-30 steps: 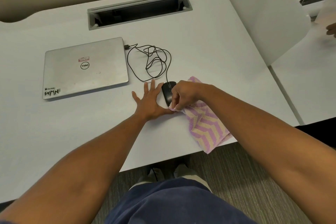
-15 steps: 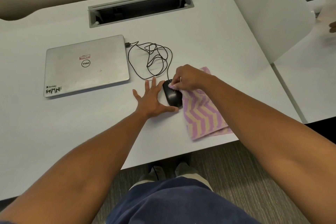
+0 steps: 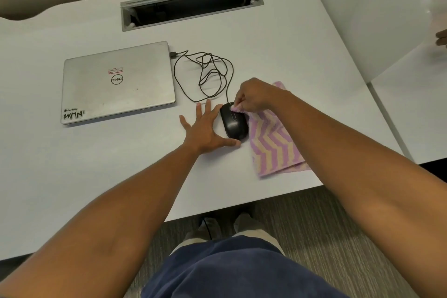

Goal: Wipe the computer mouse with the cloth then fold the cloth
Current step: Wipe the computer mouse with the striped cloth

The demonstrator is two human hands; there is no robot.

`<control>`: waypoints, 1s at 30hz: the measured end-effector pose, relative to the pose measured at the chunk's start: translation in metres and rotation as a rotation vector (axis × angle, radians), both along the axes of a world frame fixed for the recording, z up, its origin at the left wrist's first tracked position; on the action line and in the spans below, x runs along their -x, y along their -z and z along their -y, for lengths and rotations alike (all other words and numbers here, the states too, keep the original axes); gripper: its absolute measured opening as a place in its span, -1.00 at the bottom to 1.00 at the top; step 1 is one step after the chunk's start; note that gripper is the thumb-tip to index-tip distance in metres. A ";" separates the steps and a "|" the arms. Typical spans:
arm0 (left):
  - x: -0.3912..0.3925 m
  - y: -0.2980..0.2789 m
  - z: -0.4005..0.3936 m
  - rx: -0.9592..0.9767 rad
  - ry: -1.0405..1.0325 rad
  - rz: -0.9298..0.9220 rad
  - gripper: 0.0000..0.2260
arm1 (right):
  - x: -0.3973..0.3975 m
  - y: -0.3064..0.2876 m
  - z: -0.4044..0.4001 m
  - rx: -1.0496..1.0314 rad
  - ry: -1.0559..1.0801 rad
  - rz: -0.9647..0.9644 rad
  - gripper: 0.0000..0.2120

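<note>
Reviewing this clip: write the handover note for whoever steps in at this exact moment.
Left hand: open, flat on the desk, thumb and fingers bracing the mouse from its left side.
Right hand: pinching a bunched corner of the cloth against the mouse's front end, near the cord.
The rest of the cloth lies unfolded on the desk to the right of the mouse.
Done: wiping under way.
Left: finish wiping, then fold the cloth.

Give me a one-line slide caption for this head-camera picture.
Right hand rubs a striped cloth on a black mouse while the left hand braces it.
</note>
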State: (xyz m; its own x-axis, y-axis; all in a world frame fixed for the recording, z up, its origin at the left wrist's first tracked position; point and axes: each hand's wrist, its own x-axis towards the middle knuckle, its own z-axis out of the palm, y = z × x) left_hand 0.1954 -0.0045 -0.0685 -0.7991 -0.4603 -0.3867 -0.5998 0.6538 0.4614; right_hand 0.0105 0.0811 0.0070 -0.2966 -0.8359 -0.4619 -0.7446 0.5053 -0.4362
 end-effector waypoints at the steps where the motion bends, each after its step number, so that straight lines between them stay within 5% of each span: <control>1: 0.000 0.000 0.000 0.005 0.002 0.003 0.14 | -0.002 0.002 0.004 0.025 0.022 -0.020 -0.76; 8: 0.000 0.002 0.000 0.011 -0.006 -0.001 0.17 | -0.023 0.012 0.020 0.102 0.046 -0.041 -0.87; 21: 0.001 0.002 0.000 -0.020 -0.020 -0.030 0.17 | -0.065 -0.011 0.013 -0.244 -0.538 -0.200 -0.81; 30: 0.000 -0.001 -0.001 0.010 -0.003 0.001 0.16 | -0.018 -0.011 -0.007 -0.077 -0.197 0.018 -0.88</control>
